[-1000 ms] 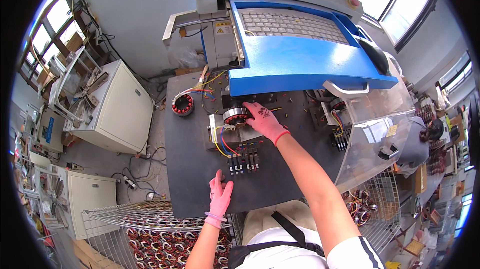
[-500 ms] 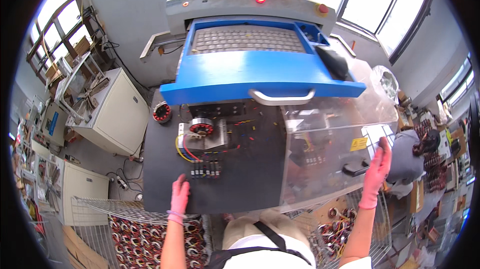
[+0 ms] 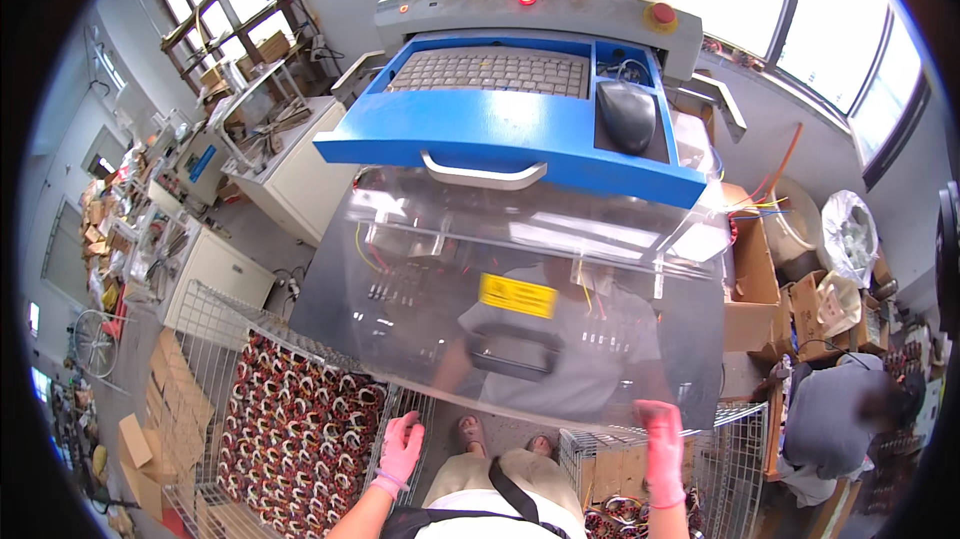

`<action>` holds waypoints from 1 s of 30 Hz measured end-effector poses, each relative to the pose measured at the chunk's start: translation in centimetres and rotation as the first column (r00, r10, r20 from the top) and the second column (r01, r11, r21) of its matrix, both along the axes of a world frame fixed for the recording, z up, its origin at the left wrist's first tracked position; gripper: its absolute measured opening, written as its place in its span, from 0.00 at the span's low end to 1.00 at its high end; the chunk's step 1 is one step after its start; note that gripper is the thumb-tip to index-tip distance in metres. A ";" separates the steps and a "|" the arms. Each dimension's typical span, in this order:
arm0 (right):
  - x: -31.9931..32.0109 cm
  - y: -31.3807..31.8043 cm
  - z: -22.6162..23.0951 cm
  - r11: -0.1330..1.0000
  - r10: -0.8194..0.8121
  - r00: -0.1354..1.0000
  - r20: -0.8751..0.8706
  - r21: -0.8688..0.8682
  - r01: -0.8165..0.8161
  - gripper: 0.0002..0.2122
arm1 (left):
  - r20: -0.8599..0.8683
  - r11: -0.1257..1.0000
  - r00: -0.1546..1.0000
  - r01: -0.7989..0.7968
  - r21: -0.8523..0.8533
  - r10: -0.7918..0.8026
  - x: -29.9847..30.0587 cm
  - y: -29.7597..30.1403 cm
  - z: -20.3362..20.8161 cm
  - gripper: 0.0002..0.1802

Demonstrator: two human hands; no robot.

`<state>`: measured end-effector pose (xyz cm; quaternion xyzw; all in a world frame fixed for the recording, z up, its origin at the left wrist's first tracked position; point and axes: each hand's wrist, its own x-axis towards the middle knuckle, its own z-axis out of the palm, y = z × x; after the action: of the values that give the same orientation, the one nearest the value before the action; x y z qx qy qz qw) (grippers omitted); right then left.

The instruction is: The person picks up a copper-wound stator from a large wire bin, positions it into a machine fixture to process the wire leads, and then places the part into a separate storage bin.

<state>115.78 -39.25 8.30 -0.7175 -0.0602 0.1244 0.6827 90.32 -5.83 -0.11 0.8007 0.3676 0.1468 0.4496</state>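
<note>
A clear plastic cover (image 3: 420, 339) with a yellow label (image 3: 518, 296) and a black handle (image 3: 514, 351) spans the dark work surface (image 3: 320, 289). Wires and rows of small terminals show dimly through it. My right hand (image 3: 662, 454), in a pink glove, is at the cover's lower right edge, fingers extended and blurred; whether it touches the edge I cannot tell. Below the cover's lower left side, my left hand (image 3: 401, 451), also pink-gloved, is open and holds nothing. It hovers beside the wire basket of wound motor stators (image 3: 300, 429).
Above the cover, a blue drawer (image 3: 450, 129) is pulled out, holding a keyboard (image 3: 490, 73) and a black mouse (image 3: 627, 117). A second wire basket (image 3: 735, 449) stands at my right. Cardboard boxes (image 3: 752, 314) and a crouching person (image 3: 835, 414) are further right.
The clear cover has shifted left from the right side, over the fixture and wires. My right hand has come down and left; my left hand has left the dark surface. My view has turned.
</note>
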 end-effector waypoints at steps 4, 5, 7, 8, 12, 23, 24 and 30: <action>-0.3 6.5 0.4 0.846 0.487 0.845 0.221 -0.361 -0.393 0.10 | -0.275 0.975 0.936 0.219 -0.032 -0.219 -0.3 -2.3 2.0 0.20; -0.3 8.3 1.1 0.756 0.610 0.737 0.292 -0.494 -0.429 0.09 | -0.272 0.965 0.926 0.251 -0.072 -0.261 -0.3 -2.9 2.4 0.21; -0.8 12.5 2.4 0.667 0.715 0.683 0.149 -0.438 -0.602 0.09 | -0.266 0.923 0.888 0.385 -0.017 -0.375 0.3 -3.7 2.9 0.21; -1.1 14.1 2.3 0.657 0.736 0.651 0.187 -0.432 -0.618 0.10 | -0.258 0.888 0.864 0.458 0.045 -0.433 1.1 -4.0 2.9 0.21; -2.1 19.9 0.3 0.624 0.781 0.531 0.328 -0.385 -0.680 0.11 | -0.172 0.809 0.818 0.571 0.139 -0.548 4.5 -5.2 3.6 0.21; -3.0 20.3 -0.2 0.685 0.633 0.715 0.297 -0.645 -0.339 0.19 | -0.025 0.577 0.687 0.629 0.520 -0.727 20.7 -10.8 1.7 0.35; -2.7 19.6 -0.8 0.541 0.553 0.781 0.288 -0.837 -0.074 0.22 | -0.034 0.555 0.671 0.640 0.532 -0.741 22.4 -11.4 1.9 0.36; 11.5 13.8 -2.3 0.843 0.370 0.820 0.436 -0.529 -0.100 0.27 | -0.135 0.534 0.733 0.596 0.600 -0.666 26.4 -12.2 -0.9 0.32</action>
<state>127.28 -25.40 6.04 -0.8571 -0.3011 0.0220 0.4175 116.73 -18.05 -1.01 0.9686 -0.0394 0.1278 0.2097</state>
